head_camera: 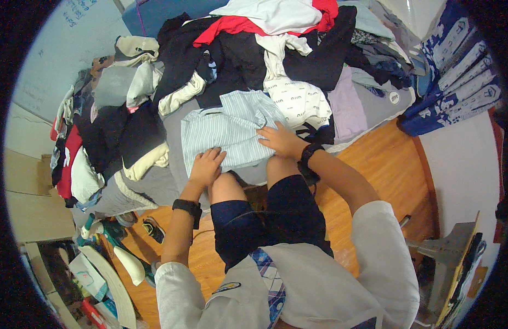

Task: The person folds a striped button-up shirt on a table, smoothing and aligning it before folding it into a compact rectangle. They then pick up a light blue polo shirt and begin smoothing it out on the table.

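Observation:
A striped light-blue and white shirt (225, 127), partly folded, lies on the edge of a grey-covered bed in front of me. My left hand (206, 166) rests on its near left edge, fingers somewhat apart. On the shirt's right side lies my right hand (282, 140), its fingers touching the cloth near a crease; whether they pinch it I cannot tell. A white printed garment (297, 103) touches the shirt at the upper right. Black garments (233, 53) lie behind it.
Heaped clothes cover much of the bed, with a red garment (229, 28) at the back and a lilac one (349, 109) at right. A patterned blue curtain or bag (455, 82) is at far right. A shoe (154, 229) lies on the wooden floor (377, 177) at left.

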Demonstrator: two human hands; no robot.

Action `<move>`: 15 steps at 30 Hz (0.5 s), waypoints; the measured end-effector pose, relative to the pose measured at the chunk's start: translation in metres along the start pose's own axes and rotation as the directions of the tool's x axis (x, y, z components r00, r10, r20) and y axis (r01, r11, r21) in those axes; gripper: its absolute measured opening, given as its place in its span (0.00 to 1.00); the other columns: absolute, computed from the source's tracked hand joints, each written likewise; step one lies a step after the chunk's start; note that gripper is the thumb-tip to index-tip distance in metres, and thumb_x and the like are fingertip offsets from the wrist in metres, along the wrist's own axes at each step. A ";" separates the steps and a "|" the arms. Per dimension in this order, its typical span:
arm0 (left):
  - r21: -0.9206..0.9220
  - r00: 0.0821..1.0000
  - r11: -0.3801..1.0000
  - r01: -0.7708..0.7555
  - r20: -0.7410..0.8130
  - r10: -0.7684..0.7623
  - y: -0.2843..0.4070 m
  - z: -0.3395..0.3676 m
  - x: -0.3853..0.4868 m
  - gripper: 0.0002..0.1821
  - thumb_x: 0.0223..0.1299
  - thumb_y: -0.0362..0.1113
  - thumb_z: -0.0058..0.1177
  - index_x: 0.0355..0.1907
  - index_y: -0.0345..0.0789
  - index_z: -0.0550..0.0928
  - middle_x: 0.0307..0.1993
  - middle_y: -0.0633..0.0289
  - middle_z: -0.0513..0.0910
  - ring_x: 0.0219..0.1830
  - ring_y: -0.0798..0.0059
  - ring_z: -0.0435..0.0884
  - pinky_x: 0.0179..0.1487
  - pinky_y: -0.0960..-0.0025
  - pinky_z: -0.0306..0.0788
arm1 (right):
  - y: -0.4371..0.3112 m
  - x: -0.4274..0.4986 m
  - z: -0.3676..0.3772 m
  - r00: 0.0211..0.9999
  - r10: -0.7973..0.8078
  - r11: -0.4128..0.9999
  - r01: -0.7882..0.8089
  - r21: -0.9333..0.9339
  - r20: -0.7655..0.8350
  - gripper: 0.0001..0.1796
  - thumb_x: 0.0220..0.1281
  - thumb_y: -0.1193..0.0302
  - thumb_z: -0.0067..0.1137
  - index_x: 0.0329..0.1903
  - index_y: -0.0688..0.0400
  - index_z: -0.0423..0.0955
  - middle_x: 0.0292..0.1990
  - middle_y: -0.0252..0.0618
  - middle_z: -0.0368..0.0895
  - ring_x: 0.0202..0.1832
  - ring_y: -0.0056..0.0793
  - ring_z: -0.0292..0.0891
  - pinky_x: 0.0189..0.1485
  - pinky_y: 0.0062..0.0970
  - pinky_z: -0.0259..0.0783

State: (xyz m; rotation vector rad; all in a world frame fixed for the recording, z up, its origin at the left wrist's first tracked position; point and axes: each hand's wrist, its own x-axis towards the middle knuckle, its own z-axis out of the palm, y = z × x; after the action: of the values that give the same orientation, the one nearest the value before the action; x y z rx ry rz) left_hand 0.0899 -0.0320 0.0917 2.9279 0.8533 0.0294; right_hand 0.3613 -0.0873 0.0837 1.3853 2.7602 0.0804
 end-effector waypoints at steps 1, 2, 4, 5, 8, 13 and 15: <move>0.000 1.000 1.000 0.014 0.002 -0.014 -0.002 0.001 -0.002 0.25 0.37 0.35 0.50 0.45 0.39 0.67 0.47 0.60 0.67 0.48 0.63 0.65 0.45 0.60 0.62 | 0.001 -0.001 0.002 0.999 -0.013 1.000 0.012 -0.008 -0.045 0.28 0.31 0.68 0.57 0.44 0.56 0.65 0.54 0.39 0.55 0.55 0.32 0.52 0.50 0.47 0.52; 0.007 1.000 1.000 0.028 0.002 -0.028 -0.004 0.001 -0.002 0.24 0.37 0.34 0.50 0.44 0.39 0.68 0.46 0.60 0.67 0.47 0.63 0.66 0.43 0.61 0.63 | 0.002 -0.003 0.003 0.996 -0.017 0.999 0.013 -0.051 -0.085 0.24 0.33 0.69 0.55 0.41 0.56 0.66 0.54 0.39 0.56 0.55 0.32 0.52 0.51 0.47 0.52; 0.011 0.999 0.999 0.043 -0.023 -0.043 -0.007 0.003 -0.001 0.22 0.38 0.33 0.49 0.42 0.39 0.69 0.44 0.60 0.69 0.45 0.63 0.68 0.41 0.62 0.65 | 0.002 -0.007 0.003 0.990 -0.006 0.991 -0.013 -0.133 -0.141 0.16 0.36 0.71 0.51 0.36 0.56 0.68 0.54 0.39 0.56 0.54 0.32 0.53 0.51 0.46 0.52; 0.005 0.998 0.999 0.045 -0.046 -0.045 -0.009 0.003 0.001 0.20 0.38 0.33 0.49 0.41 0.39 0.69 0.43 0.60 0.70 0.43 0.62 0.69 0.40 0.62 0.65 | 0.002 -0.009 0.002 0.985 -0.002 0.991 -0.021 -0.134 -0.173 0.13 0.39 0.71 0.48 0.34 0.56 0.69 0.49 0.38 0.60 0.52 0.31 0.56 0.50 0.46 0.52; -0.133 0.982 0.981 0.139 -0.111 -0.154 -0.012 0.000 0.008 0.14 0.39 0.31 0.46 0.35 0.36 0.69 0.34 0.56 0.73 0.36 0.60 0.72 0.37 0.62 0.66 | 0.002 -0.013 -0.004 0.980 0.117 0.992 -0.124 -0.035 -0.160 0.07 0.44 0.70 0.43 0.28 0.54 0.69 0.37 0.36 0.69 0.44 0.30 0.64 0.47 0.43 0.56; -0.151 0.954 0.964 0.219 -0.174 -0.244 -0.024 -0.026 0.027 0.11 0.43 0.29 0.42 0.34 0.35 0.67 0.26 0.51 0.74 0.28 0.55 0.73 0.30 0.59 0.66 | 0.022 0.001 -0.021 0.916 0.328 0.932 -0.274 0.236 -0.231 0.04 0.44 0.70 0.43 0.24 0.56 0.67 0.21 0.38 0.72 0.27 0.36 0.71 0.30 0.35 0.65; -0.200 0.955 0.950 0.239 -0.127 -0.267 -0.027 -0.040 0.031 0.12 0.45 0.30 0.42 0.36 0.34 0.66 0.27 0.49 0.74 0.30 0.53 0.72 0.32 0.58 0.65 | 0.029 0.008 -0.029 0.891 0.335 0.928 -0.258 0.268 -0.305 0.05 0.43 0.72 0.42 0.26 0.57 0.66 0.19 0.42 0.71 0.23 0.41 0.70 0.25 0.36 0.66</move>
State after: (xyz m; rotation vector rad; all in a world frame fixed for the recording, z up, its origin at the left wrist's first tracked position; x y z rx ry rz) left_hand 0.1001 0.0105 0.1286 2.6508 1.1762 0.3004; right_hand 0.3771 -0.0643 0.1141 2.0327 2.8665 0.0312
